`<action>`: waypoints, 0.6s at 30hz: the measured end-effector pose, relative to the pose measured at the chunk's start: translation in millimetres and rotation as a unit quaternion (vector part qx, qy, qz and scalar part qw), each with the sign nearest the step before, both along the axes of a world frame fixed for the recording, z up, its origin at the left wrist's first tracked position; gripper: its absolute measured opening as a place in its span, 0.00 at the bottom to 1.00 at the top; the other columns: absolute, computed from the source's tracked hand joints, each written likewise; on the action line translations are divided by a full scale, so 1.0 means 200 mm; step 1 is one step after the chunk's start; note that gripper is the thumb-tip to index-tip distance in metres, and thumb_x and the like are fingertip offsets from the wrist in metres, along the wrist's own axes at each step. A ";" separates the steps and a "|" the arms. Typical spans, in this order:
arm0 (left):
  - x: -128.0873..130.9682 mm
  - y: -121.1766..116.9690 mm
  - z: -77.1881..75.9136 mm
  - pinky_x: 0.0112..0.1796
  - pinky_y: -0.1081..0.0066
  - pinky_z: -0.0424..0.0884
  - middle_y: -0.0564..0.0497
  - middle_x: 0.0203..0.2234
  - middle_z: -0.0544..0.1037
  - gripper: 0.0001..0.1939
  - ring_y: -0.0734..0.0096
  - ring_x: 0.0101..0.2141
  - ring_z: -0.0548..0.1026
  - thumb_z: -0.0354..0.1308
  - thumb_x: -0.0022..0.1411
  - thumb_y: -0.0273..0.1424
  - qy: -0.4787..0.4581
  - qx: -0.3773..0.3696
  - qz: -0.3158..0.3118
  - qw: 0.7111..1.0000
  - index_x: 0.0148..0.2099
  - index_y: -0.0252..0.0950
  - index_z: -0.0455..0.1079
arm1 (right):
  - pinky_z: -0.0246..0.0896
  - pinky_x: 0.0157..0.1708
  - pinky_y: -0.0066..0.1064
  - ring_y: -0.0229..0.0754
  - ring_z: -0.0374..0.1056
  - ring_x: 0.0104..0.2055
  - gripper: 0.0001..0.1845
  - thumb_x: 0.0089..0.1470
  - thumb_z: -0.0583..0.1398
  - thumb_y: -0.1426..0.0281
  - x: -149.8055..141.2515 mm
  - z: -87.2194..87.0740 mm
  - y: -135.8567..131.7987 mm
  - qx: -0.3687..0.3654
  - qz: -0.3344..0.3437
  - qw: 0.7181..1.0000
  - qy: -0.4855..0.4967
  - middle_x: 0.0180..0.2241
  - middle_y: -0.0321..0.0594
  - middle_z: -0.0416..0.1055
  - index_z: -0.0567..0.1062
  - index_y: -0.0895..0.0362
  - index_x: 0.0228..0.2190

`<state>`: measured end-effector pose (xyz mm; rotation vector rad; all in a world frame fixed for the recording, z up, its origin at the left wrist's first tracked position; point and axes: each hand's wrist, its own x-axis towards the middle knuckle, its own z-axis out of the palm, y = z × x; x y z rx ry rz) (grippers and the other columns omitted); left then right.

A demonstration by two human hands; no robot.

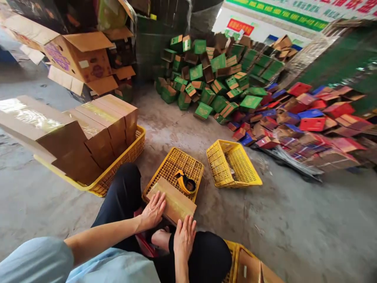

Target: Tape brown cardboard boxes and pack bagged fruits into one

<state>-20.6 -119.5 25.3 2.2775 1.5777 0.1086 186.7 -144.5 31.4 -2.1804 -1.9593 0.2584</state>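
Note:
A brown cardboard box [176, 200] with clear tape along its top rests on an upturned yellow plastic crate [165, 165] in front of my knees. My left hand [153, 210] lies with fingers stretched out on the box's near left part. At the near right end, my right hand [185, 236] touches the box, its fingers extended. Neither hand grips anything. Behind the box, on the same crate, sits a yellow tape dispenser [185, 182] with a dark roll.
At left, a yellow crate [123, 173] holds several taped cartons [97, 122]. Another yellow crate [235, 165] stands on the floor to the right. Heaps of green boxes [203, 90] and red and blue boxes [312, 124] lie beyond. Partly visible at lower right is one more crate [232, 255].

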 end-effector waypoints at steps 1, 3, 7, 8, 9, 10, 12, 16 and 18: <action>0.04 0.00 0.00 0.67 0.37 0.42 0.30 0.74 0.36 0.44 0.36 0.72 0.33 0.58 0.63 0.39 -0.009 0.005 -0.012 1.000 0.75 0.27 0.49 | 0.54 0.65 0.57 0.66 0.50 0.72 0.49 0.68 0.33 0.47 -0.01 0.00 0.00 -0.002 0.001 1.000 0.000 0.69 0.61 0.56 0.65 0.71 0.66; 0.12 0.00 -0.01 0.67 0.37 0.44 0.30 0.74 0.37 0.45 0.35 0.72 0.34 0.58 0.63 0.39 -0.029 0.019 -0.038 0.999 0.75 0.29 0.47 | 0.53 0.65 0.57 0.65 0.50 0.72 0.48 0.68 0.34 0.47 -0.02 0.01 0.00 -0.005 0.011 1.000 0.001 0.68 0.63 0.58 0.66 0.72 0.65; 0.20 0.02 -0.02 0.67 0.36 0.44 0.30 0.74 0.40 0.44 0.33 0.72 0.37 0.60 0.64 0.40 -0.068 0.046 -0.054 0.995 0.75 0.31 0.48 | 0.54 0.64 0.58 0.66 0.53 0.71 0.49 0.68 0.32 0.46 -0.01 0.02 0.01 0.003 0.022 1.000 0.014 0.67 0.64 0.61 0.68 0.70 0.64; 0.19 0.03 -0.02 0.67 0.37 0.44 0.31 0.74 0.41 0.44 0.34 0.72 0.38 0.61 0.64 0.41 -0.076 0.052 -0.056 0.994 0.75 0.33 0.49 | 0.55 0.64 0.58 0.66 0.54 0.71 0.50 0.67 0.32 0.45 0.00 0.02 0.01 0.006 0.024 1.000 0.017 0.67 0.64 0.61 0.68 0.69 0.64; 0.17 0.04 -0.02 0.67 0.38 0.44 0.33 0.74 0.41 0.44 0.36 0.72 0.40 0.62 0.64 0.40 -0.081 0.056 -0.058 0.993 0.75 0.35 0.49 | 0.56 0.63 0.58 0.66 0.55 0.70 0.51 0.66 0.31 0.44 0.01 0.02 0.01 0.008 0.026 0.999 0.020 0.67 0.64 0.60 0.67 0.69 0.64; 0.14 0.06 -0.02 0.67 0.39 0.45 0.34 0.74 0.42 0.44 0.38 0.73 0.42 0.63 0.63 0.39 -0.084 0.060 -0.058 0.993 0.75 0.37 0.49 | 0.58 0.62 0.58 0.67 0.55 0.70 0.53 0.65 0.31 0.43 0.01 0.01 0.01 0.010 0.032 0.999 0.023 0.67 0.65 0.59 0.66 0.70 0.65; 0.04 0.09 0.00 0.68 0.42 0.46 0.37 0.75 0.42 0.44 0.43 0.73 0.45 0.64 0.63 0.37 -0.085 0.062 -0.048 0.993 0.75 0.41 0.50 | 0.61 0.59 0.60 0.70 0.56 0.69 0.55 0.64 0.31 0.40 0.03 0.00 0.02 0.014 0.044 0.998 0.035 0.68 0.69 0.57 0.63 0.71 0.66; -0.18 0.15 0.04 0.69 0.46 0.45 0.37 0.75 0.42 0.49 0.44 0.73 0.44 0.67 0.60 0.46 -0.075 0.055 0.026 0.995 0.76 0.41 0.49 | 0.63 0.58 0.56 0.71 0.59 0.67 0.60 0.61 0.33 0.35 0.07 -0.04 0.05 0.008 0.032 0.994 0.106 0.68 0.72 0.55 0.61 0.74 0.67; -0.25 0.16 0.05 0.68 0.46 0.46 0.35 0.74 0.43 0.53 0.42 0.73 0.44 0.63 0.60 0.56 -0.075 0.048 0.070 0.994 0.76 0.37 0.48 | 0.66 0.56 0.52 0.71 0.65 0.63 0.63 0.58 0.35 0.33 0.11 -0.06 0.08 -0.002 0.001 0.990 0.138 0.64 0.75 0.60 0.58 0.76 0.67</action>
